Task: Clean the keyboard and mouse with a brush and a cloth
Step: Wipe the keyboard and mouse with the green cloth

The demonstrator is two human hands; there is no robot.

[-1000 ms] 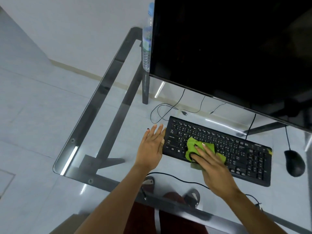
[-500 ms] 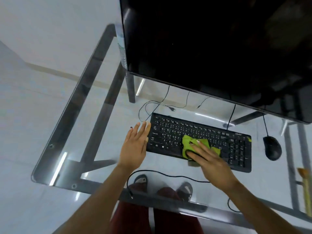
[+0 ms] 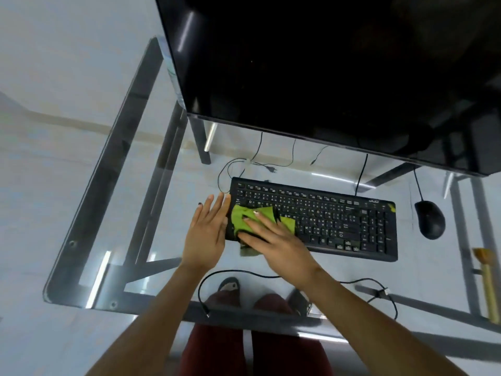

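I am pressing a green cloth (image 3: 240,217) onto the left end of the black keyboard (image 3: 339,221).

My right hand (image 3: 279,240) is lying flat on the crumpled cloth, fingers (image 3: 261,219) spread and extended, pinning it rather than gripping; one corner is hanging off the keyboard's near edge; my left hand (image 3: 207,234) is resting open against the keyboard's left end, holding nothing; the keyboard is sitting on the glass bench (image 3: 130,213), white-lettered keys showing; the black mouse (image 3: 429,219) is lying to its right, apart; a wooden-handled brush (image 3: 486,280) is lying at the far right.
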